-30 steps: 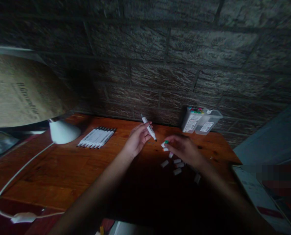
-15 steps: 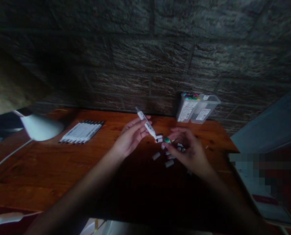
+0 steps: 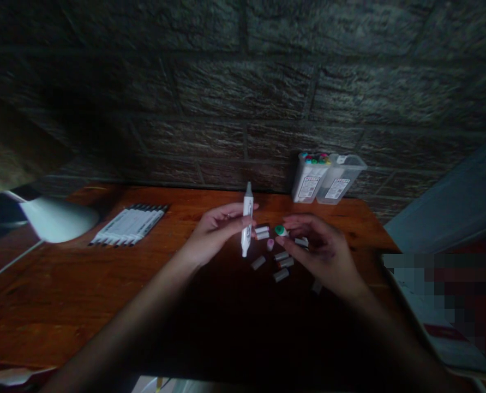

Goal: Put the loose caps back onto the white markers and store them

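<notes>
The left hand (image 3: pixel 220 230) holds a white marker (image 3: pixel 247 221), and its grip is closed, with the thumb on the near side of the barrel and the fingers behind it. This marker stands almost upright in the air above the wooden table (image 3: pixel 42 295), its top leaning slightly to the right; the upper end has a narrow grey tip, and the lower end becomes thin and white. The right hand (image 3: pixel 322 243) is also closed at the fingertips, and it pinches a green-ended cap (image 3: pixel 280 230), whose round green face is turned to the viewer. The cap is near the marker, to the right of it, but the two do not touch. Below and between the hands several loose caps (image 3: pixel 281 275) lie scattered on the table, some of them side by side, and one is partly in the shadow under the right wrist. To the left, a row of markers (image 3: pixel 130 225) lies flat, all placed parallel and close together. Behind the right hand, near the brick wall (image 3: pixel 243 93), there is a container of pens (image 3: pixel 307 183) with coloured ends at its top, and just beside it stands a clear container (image 3: pixel 336 184) with a white label. At the far left is the white base of a lamp (image 3: pixel 60 220).
</notes>
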The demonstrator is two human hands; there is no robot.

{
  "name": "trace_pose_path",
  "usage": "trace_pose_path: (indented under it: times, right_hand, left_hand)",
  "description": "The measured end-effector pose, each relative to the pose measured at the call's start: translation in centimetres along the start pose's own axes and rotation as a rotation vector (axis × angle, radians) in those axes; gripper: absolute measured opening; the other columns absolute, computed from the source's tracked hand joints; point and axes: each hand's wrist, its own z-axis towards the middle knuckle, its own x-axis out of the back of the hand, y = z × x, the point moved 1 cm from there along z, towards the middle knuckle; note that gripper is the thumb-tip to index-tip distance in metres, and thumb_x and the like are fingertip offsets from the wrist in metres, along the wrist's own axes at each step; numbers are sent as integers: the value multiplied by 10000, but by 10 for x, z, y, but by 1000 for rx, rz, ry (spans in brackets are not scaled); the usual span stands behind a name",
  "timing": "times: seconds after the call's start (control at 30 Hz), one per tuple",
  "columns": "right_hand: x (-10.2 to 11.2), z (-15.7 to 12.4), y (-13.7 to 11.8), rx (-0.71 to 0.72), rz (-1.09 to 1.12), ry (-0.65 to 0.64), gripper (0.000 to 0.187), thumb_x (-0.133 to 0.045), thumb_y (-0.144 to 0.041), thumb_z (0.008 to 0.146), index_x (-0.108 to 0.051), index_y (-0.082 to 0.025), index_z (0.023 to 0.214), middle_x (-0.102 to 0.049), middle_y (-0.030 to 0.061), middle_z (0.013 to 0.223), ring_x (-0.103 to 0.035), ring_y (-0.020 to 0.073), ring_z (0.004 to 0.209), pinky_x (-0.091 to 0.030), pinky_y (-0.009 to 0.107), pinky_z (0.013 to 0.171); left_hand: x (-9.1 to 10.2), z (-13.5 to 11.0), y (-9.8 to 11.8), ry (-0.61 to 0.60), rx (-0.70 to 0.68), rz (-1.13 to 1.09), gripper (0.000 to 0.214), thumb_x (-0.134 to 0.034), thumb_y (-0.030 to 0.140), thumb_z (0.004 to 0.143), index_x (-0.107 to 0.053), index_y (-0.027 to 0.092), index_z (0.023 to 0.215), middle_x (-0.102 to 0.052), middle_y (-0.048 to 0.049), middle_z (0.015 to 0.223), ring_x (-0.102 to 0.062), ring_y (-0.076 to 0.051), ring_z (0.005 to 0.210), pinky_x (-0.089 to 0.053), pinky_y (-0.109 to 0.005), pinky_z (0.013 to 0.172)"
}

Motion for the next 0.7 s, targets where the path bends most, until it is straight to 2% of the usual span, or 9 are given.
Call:
trace_pose_path:
  times: [0.1, 0.2, 0.4, 0.53, 0.7]
  right_hand:
    - [2, 1, -3, 50, -14, 45, 268, -710, -197, 834, -676, -298, 1080, -664, 18, 1032, -663, 148, 827, -581, 329, 760]
    - [4, 1, -5, 84, -27, 99, 251, -705, -191, 838, -685, -304, 1061, -650, 21, 1015, -646, 155, 816, -569, 344, 743]
    - [4, 2, -8, 88, -5, 202, 248, -715, -174, 829, -695, -288, 1049, -662, 25, 1019, -648, 156, 828, -565, 351, 777]
    - [5, 2, -7, 79, -1, 204, 232, -715, -188, 830, -697, -282, 1042, -677, 24, 1010, -654, 157, 820, -567, 357, 785]
    - [6, 2, -7, 140, -2, 200, 252, -714, -155, 826, -698, -270, 1050, -679, 23, 1009, -649, 145, 815, -553, 336, 766]
  left_hand:
    - [-6, -6, 3, -126, -17, 164, 199, -771, 154, 744, -780, 185, 941, -756, -61, 792, -677, -142, 622, -541, -227, 586]
    - [-14, -10, 5, -197, 5, 219, 156, -762, 140, 742, -782, 194, 888, -752, -61, 763, -677, -150, 617, -534, -229, 564]
    - [-16, -11, 5, -236, 2, 281, 201, -786, 129, 701, -785, 212, 884, -772, -72, 843, -711, -186, 713, -567, -268, 653]
    - [-15, -11, 5, -244, 6, 323, 209, -788, 126, 700, -780, 198, 896, -776, -62, 849, -714, -174, 731, -570, -256, 681]
    - [-14, -12, 5, -246, -25, 361, 240, -775, 90, 694, -759, 183, 915, -781, -25, 852, -711, -143, 736, -573, -245, 703]
